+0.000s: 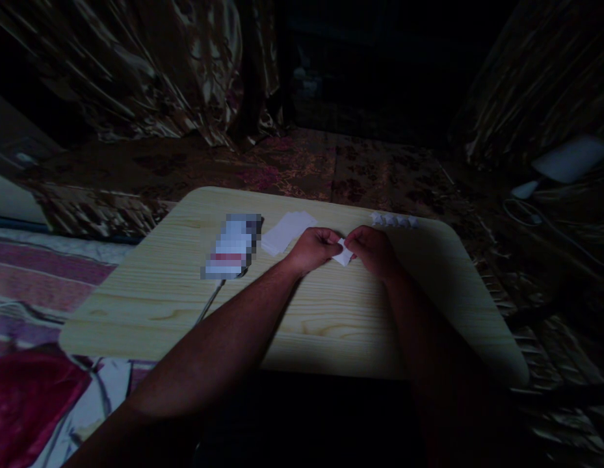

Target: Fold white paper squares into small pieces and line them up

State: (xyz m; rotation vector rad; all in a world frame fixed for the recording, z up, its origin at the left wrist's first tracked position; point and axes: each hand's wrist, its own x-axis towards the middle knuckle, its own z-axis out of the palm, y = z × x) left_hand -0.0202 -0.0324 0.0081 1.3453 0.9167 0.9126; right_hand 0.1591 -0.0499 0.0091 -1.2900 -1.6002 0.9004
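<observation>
A small folded piece of white paper [342, 254] is pinched between my two hands, just above the middle of the wooden table [331, 318]. My left hand [313, 249] grips its left side with thumb and fingers closed. On the other side my right hand [372, 251] holds the upper right edge, its fingers partly hidden. Left of my hands lies a fanned stack of white paper sheets [288, 231]. Beyond my right hand, several small folded white paper pieces [394, 221] stand in a row near the table's far edge.
A phone [233, 244], its screen blurred out, lies on the table's left half with a white cable [210, 302] running toward me. Dark patterned cloth [292, 162] covers the surface behind. A white lamp [569, 159] is at right, and red fabric [33, 403] lies lower left.
</observation>
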